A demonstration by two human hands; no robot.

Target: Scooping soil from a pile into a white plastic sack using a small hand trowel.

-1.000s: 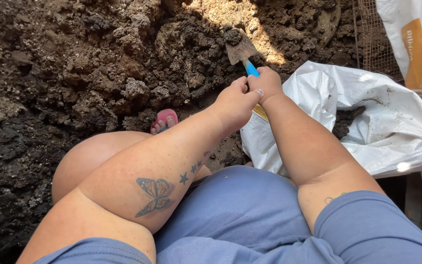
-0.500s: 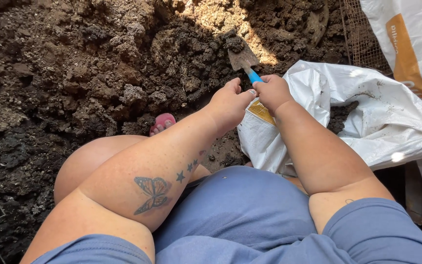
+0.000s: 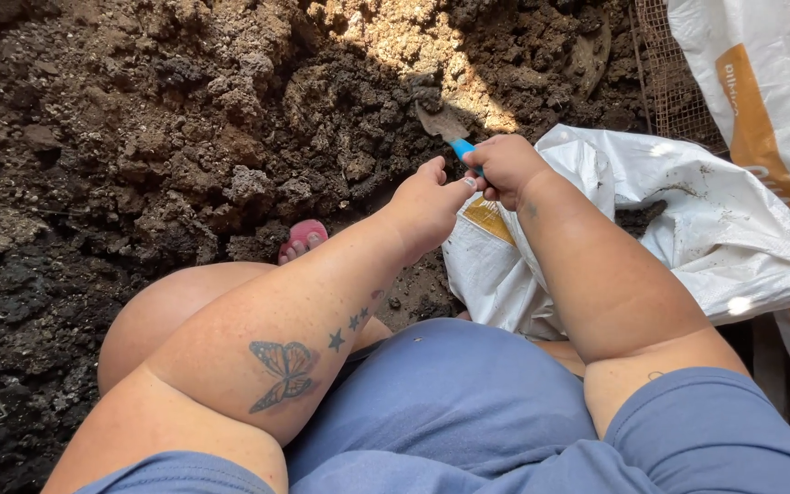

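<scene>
I count one trowel (image 3: 445, 128), upper centre of frame, its blade stuck in the soil (image 3: 185, 119). My right hand (image 3: 505, 169) is clenched around its blue handle, hiding most of it. My left hand (image 3: 427, 201) touches beside it, fingers curled; its grip I cannot tell. One white sack (image 3: 688, 229) lies right, another (image 3: 770, 91) cut off.

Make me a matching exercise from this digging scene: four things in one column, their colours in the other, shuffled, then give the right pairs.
Things:
1. trowel handle
2. open sack
3. sandal
4. soil

Colours:
A. dark brown
B. pink
C. bright blue
D. white

Pairs: 1-C, 2-D, 3-B, 4-A

The right hand grips the trowel handle; the left hand is beside it.
</scene>
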